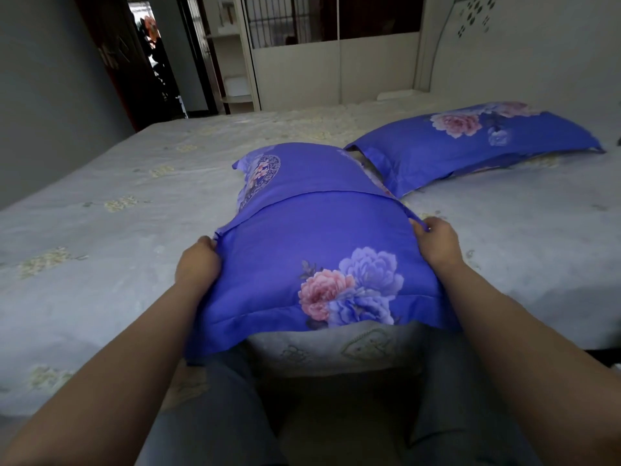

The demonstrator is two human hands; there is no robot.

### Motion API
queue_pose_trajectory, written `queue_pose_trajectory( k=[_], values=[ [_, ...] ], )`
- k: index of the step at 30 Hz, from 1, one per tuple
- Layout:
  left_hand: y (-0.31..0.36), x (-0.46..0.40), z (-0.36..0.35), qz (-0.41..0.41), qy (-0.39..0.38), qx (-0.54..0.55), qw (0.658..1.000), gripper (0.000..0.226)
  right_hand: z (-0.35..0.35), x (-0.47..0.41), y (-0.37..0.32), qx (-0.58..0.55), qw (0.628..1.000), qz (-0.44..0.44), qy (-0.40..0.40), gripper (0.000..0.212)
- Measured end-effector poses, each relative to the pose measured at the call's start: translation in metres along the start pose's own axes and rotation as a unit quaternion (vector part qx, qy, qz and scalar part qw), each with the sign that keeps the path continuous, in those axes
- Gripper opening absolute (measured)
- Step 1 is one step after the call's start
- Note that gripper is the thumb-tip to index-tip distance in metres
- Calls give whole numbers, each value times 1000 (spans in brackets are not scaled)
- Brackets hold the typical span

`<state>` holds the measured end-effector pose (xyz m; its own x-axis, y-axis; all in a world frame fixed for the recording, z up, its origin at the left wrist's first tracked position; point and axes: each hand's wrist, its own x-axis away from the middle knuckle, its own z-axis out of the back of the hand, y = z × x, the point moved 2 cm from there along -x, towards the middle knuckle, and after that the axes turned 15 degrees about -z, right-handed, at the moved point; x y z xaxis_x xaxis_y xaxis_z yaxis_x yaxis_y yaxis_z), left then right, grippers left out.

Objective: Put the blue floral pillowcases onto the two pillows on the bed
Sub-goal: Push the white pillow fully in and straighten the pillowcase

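A pillow in a blue floral pillowcase (312,250) lies lengthwise in front of me, its near end hanging over the bed's edge. My left hand (199,260) pinches the case's left side seam. My right hand (437,240) pinches the right side seam at the flap line. A folded flap of the case crosses the pillow between my hands. A second pillow in a blue floral pillowcase (477,142) rests flat on the bed at the far right, its open end facing the first pillow.
The bed (100,230) wears a pale grey sheet with faint yellow flowers. A white headboard (524,45) stands at the far right. Beyond the bed are a white wardrobe (332,65) and a dark doorway (151,62). My knees in grey trousers press against the bed's edge.
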<state>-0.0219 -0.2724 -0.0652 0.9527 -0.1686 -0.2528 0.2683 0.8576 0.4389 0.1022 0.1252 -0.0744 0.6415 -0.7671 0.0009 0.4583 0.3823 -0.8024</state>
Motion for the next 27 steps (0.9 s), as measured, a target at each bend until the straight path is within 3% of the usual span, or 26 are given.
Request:
queue_pose_trajectory(
  k=[3,6,8,11,13,15,17,21,24,26,27],
  values=[
    [-17,8,1,8,-15,-51,999,24,-4,11,9,91,994,37,47,34],
    [-19,16,-16,1,-108,-92,990,29,-16,13,30,212,977,-15,-15,28],
    [-16,15,-18,-1,-108,-88,990,24,-11,12,32,264,963,-49,-24,27],
    [-1,-1,-3,-6,8,-26,1000,24,5,4,6,225,973,-16,46,42],
    [18,-20,6,-11,38,46,998,41,7,7,-33,128,987,58,76,45],
    [40,-36,4,-17,-19,125,992,59,0,17,-71,71,986,141,56,44],
    [53,-44,-6,4,-92,215,972,80,-21,22,-97,94,978,186,-4,49],
    [44,-48,-32,89,-118,225,963,100,-72,8,-71,226,959,59,-158,60],
    [38,-50,-39,114,-124,254,953,108,-83,-1,-32,163,973,-48,-154,68],
    [39,-51,-39,124,-139,316,930,94,-82,-7,-26,140,977,-63,-146,73],
    [39,-53,-42,141,-150,381,901,86,-83,-10,-27,132,978,-65,-150,75]
  ],
)
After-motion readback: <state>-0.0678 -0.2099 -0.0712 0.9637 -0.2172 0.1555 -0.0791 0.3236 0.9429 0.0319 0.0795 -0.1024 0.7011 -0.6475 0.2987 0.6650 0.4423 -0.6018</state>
